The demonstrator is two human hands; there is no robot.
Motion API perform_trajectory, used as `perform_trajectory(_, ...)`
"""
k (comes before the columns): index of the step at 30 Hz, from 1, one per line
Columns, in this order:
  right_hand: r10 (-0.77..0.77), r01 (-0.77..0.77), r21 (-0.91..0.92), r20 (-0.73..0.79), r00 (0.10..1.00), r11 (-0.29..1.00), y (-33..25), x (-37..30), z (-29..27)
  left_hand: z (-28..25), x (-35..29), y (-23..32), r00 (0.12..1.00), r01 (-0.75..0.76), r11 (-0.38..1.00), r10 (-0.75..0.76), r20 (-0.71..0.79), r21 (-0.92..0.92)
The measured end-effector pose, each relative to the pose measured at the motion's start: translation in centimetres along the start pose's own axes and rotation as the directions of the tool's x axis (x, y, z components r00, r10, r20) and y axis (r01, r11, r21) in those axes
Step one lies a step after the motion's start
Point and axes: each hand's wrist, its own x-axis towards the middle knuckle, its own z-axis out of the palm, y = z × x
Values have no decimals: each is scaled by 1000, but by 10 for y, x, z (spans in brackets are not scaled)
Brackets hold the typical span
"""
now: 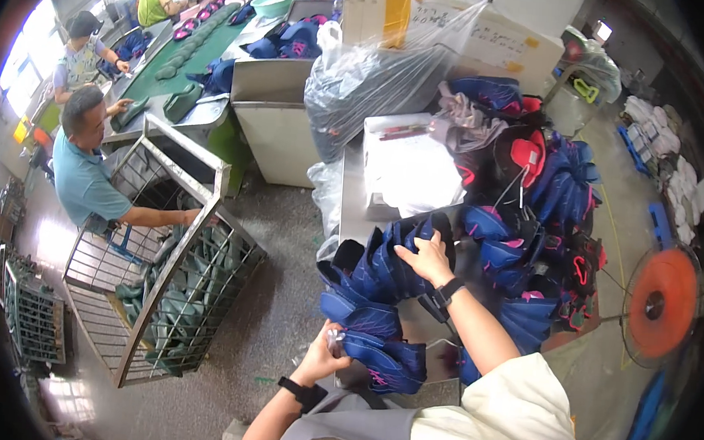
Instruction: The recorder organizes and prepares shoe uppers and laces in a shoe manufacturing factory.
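Grey cloth (347,429) up close over the cream shirt (510,399), and here's the left hand (321,362), half-curled at the near end of a curving row of navy shoe uppers (381,266); how firm that grip is, can't tell! The right hand (428,261), thumb spread wide, lies open across the far end, on the desk (353,208) beside white papers (410,173).

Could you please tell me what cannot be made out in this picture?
In the head view:
- Small shiny thing at the left hand: too small to identify.
- Right hand: palm hidden by its back.
- Tabletop beneath the blue pieces: covered by them.
- White sheets: any markings lost to glare.
- Carton: lower left obscured by the plastic bag.
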Motion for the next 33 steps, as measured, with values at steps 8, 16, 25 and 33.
perform_trajectory(8,-37,61,173,-138,990,983,28,-19,8,-25,44,7,962,-93,978,137,238,-188)
perform_trajectory(16,207,-114,422,-182,961,899,-4,-71,17,-76,63,21,877,-3,932,177,448,-362)
perform_trajectory(25,-4,410,578,-576,818,705,-189,-111,-43,-224,43,140,720,-548,825,548,426,-135)
perform_trajectory(33,-177,729,679,-709,682,90,-282,-45,11,-324,12,161,469,-813,292,842,268,504)
